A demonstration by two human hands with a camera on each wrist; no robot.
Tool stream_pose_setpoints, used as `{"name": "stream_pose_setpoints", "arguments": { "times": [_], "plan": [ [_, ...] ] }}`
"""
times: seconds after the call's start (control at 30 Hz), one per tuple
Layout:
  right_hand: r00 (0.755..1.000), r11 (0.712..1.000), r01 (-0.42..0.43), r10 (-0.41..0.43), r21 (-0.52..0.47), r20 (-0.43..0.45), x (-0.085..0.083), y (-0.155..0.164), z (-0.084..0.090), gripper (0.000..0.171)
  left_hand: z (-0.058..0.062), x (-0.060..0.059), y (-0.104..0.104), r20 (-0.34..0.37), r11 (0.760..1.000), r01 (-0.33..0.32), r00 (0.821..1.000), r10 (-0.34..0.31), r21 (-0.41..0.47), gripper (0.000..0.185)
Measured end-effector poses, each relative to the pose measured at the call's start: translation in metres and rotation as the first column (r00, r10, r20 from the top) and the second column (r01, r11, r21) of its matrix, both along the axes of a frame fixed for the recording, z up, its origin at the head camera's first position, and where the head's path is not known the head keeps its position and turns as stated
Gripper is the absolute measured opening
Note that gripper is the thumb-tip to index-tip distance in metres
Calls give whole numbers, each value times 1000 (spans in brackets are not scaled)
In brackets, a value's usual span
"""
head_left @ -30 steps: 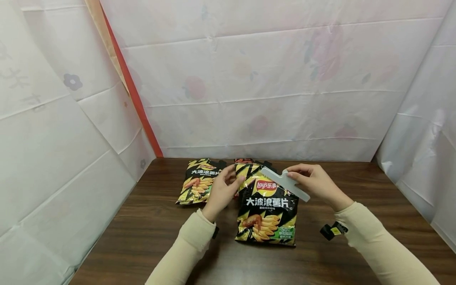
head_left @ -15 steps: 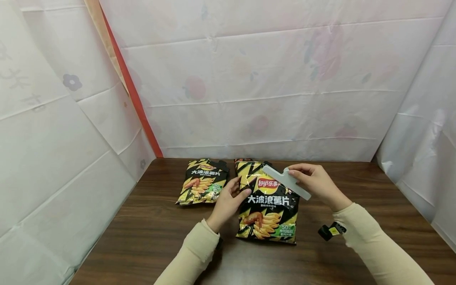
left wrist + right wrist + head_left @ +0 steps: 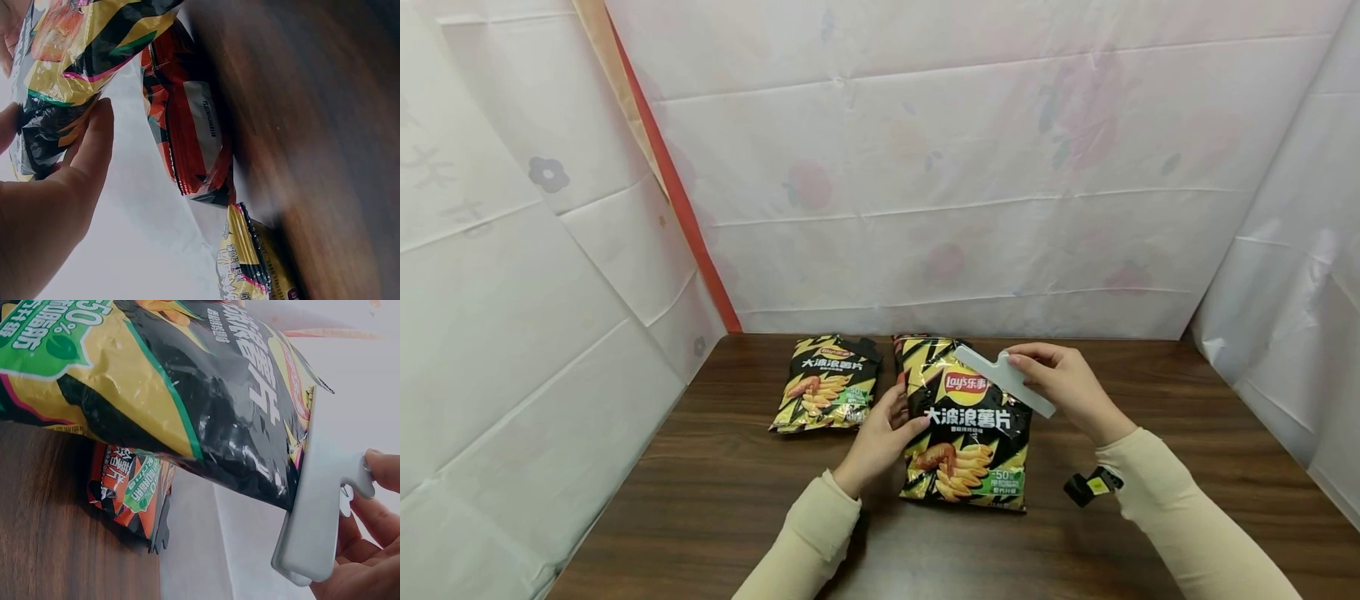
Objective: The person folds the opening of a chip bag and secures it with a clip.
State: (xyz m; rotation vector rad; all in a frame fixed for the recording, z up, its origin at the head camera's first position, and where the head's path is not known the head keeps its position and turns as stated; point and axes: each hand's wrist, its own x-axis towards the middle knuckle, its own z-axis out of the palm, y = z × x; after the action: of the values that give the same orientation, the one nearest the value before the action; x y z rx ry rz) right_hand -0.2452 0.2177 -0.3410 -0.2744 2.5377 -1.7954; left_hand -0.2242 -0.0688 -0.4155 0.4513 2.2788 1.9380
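Observation:
A black and yellow Lay's chip bag (image 3: 966,437) is held up off the table at the centre of the head view. My left hand (image 3: 880,435) grips its left edge, thumb in front and fingers behind, as the left wrist view also shows. A pale grey bag clip (image 3: 315,494) sits slantwise over the bag's upper right corner, with the bag's edge between its two long bars. My right hand (image 3: 1070,390) pinches the clip's handle between thumb and fingers. Part of the bag's top lies hidden behind the clip.
Behind the held bag stands a red chip bag (image 3: 194,119), mostly covered in the head view. Another black and yellow chip bag (image 3: 826,387) lies to the left on the dark wooden table (image 3: 700,500). White patterned sheets (image 3: 925,167) enclose the back and sides.
My left hand has slid down the bag's left edge. The bag has shifted slightly right and up. My right hand keeps its pinch on the clip, almost still.

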Motion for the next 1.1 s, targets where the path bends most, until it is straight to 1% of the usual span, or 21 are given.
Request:
{"name": "stream_pose_setpoints", "arguments": {
  "times": [0.17,0.37,0.67,0.8,0.9,1.0,1.1],
  "plan": [
    [1000,1000,10,-10,-6,23,0,0,0,50,-2,0,-1,-9,1000,17,1000,-17,2,74],
    [999,1000,17,-17,2,27,0,2,-2,53,-1,1,-1,-21,999,37,999,-37,2,72],
    [1000,997,-3,5,-78,27,6,16,-6,58,-4,0,-1,-24,999,36,999,-36,18,71],
    [1000,994,-11,13,-111,18,12,24,-13,56,-4,0,-1,-25,999,33,999,-32,23,72],
    [1000,989,-22,22,-144,-1,17,28,-20,53,-4,0,-1,-25,999,32,999,-31,23,72],
    [999,988,-26,23,-151,-23,22,30,-29,52,-4,-1,-2,-26,999,28,999,-28,19,73],
    [1000,985,-15,14,-170,-7,27,29,-37,53,-3,-1,-2,-30,1000,25,999,-25,16,73]
  ]
}}
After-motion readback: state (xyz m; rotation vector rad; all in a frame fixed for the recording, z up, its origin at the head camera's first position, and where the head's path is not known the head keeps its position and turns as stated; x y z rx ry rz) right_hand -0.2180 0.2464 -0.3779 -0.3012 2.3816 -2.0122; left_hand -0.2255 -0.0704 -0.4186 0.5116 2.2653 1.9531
